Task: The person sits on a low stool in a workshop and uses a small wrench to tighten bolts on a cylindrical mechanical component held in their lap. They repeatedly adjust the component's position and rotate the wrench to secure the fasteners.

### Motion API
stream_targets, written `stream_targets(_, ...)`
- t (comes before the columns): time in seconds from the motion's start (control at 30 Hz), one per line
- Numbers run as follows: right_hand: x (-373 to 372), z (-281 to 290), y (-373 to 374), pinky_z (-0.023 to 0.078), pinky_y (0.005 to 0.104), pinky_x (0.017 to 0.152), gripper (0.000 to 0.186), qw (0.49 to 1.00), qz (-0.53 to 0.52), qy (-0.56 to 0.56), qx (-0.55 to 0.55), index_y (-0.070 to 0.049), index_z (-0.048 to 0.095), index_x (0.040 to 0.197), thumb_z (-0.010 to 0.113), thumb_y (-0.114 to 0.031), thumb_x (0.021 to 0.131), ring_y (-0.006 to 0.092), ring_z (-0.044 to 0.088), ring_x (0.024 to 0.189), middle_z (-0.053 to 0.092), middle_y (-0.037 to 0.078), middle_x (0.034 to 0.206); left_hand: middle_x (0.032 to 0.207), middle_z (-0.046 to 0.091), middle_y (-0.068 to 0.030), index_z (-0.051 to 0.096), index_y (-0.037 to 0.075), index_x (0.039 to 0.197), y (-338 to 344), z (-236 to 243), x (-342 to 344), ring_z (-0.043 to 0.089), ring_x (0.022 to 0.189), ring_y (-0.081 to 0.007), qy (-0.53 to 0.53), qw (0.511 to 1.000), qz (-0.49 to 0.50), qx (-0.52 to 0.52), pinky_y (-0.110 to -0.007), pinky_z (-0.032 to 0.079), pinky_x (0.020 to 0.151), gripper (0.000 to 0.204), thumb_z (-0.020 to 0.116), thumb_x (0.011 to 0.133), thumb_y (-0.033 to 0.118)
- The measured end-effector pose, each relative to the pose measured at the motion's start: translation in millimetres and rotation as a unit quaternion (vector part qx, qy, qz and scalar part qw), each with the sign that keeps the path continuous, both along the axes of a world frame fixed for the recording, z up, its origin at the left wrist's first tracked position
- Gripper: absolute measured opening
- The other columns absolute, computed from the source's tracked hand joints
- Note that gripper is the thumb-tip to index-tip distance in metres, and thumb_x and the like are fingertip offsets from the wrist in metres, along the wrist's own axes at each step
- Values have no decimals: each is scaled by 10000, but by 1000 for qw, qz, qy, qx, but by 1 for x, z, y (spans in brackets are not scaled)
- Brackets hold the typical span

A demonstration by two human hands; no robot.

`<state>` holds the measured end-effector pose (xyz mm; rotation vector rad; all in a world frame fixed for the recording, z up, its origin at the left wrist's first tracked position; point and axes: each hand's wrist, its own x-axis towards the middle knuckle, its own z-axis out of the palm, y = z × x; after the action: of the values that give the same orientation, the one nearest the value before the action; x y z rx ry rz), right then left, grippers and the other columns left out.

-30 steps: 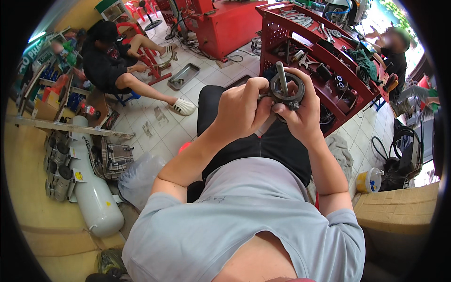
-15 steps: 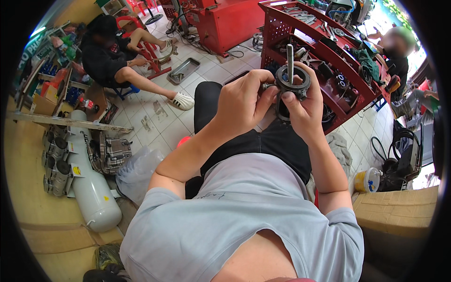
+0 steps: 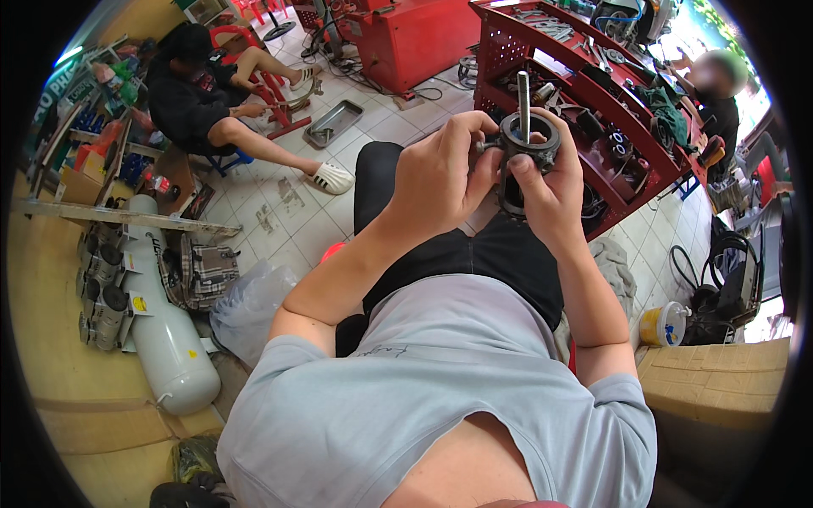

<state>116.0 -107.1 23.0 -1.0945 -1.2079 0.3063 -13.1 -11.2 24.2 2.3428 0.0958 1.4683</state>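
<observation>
Over my lap both hands hold a dark round metal housing [image 3: 514, 195] with an open ring at its top; its exact kind does not show. A straight silver rod [image 3: 524, 106] stands up out of the ring. My right hand [image 3: 555, 173] wraps the housing from the right, the thumb pressed on its near side. At the left side, thumb and forefinger of my left hand [image 3: 445, 173] pinch a small bolt-like piece [image 3: 486, 149] against the housing. The tips of the left fingers are partly hidden.
Beyond my hands stands a red tool cart [image 3: 584, 182] laden with tools and parts. A metal tray [image 3: 335, 124] lies on the tiled floor, near a seated person [image 3: 190, 102]. Another person [image 3: 716, 110] is behind the cart. To my left rests a white cylinder [image 3: 165, 330]; a bucket [image 3: 663, 325] stands right.
The housing has tilted slightly, so its ring and the rod sit a little differently in view. Both hands keep their hold, with the right thumb shifted a little.
</observation>
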Motion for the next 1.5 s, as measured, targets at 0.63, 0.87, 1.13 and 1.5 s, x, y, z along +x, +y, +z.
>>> stream_targets(0.63,-3,-7,2,491,245,665,659,988,-93,-123,25,-25,446,1240,798,-258,735,118,610,725,631,53,816,668,566,-137,463,21,974,-3,-10,4,585,589,-334,-12,985,-99,-138,-393,440,531,121,492,896,108)
stream_targets(0.87,4,1,-6,484,242,560,798,947,-152,-253,125,-24,413,1276,847,-292,662,137,620,631,604,45,724,661,504,-37,493,-15,982,4,2,-10,457,565,-80,53,976,-164,-129,-229,368,519,210,378,949,158)
stream_targets(1.13,3,1,-7,487,222,596,761,976,-107,-161,97,-32,425,1265,834,-303,683,113,621,667,614,43,746,697,574,-75,564,69,978,9,2,-3,573,566,-231,-1,997,-81,-19,-308,439,512,156,613,843,128)
stream_targets(1.5,1,5,-4,480,221,680,650,996,-55,-39,63,-38,455,1248,807,-172,718,82,591,745,618,32,800,773,593,-10,609,29,1014,13,7,-9,528,659,-50,-1,987,-117,-106,-181,376,533,219,683,841,139)
